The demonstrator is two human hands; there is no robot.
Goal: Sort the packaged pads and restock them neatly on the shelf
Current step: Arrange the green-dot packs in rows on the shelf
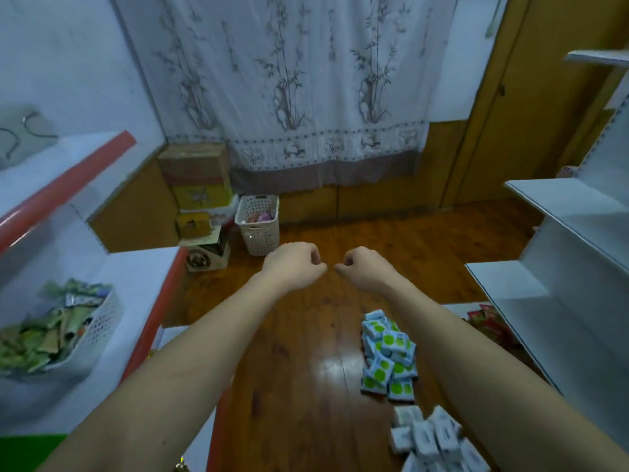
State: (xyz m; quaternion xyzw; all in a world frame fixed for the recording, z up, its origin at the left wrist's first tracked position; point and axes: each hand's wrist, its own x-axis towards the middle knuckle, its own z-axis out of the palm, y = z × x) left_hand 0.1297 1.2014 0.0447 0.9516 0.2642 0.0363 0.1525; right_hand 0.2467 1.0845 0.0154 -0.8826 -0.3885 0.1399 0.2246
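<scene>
My left hand (294,265) and my right hand (366,269) are stretched out side by side above the wooden floor, fingers curled, holding nothing. Their knuckles nearly meet. Below my right forearm lies a pile of packaged pads with green dots (389,356) on the floor. A second pile of plain white packaged pads (430,441) sits nearer, at the bottom right. The white shelf unit (561,291) stands on the right with bare tiers. Red packets (488,323) lie at its foot.
A shelf with red edging (61,185) stands on the left, holding a white basket of green packets (98,330). A white perforated basket (258,226) and stacked cardboard boxes (197,178) sit by the curtain (296,90) at the back.
</scene>
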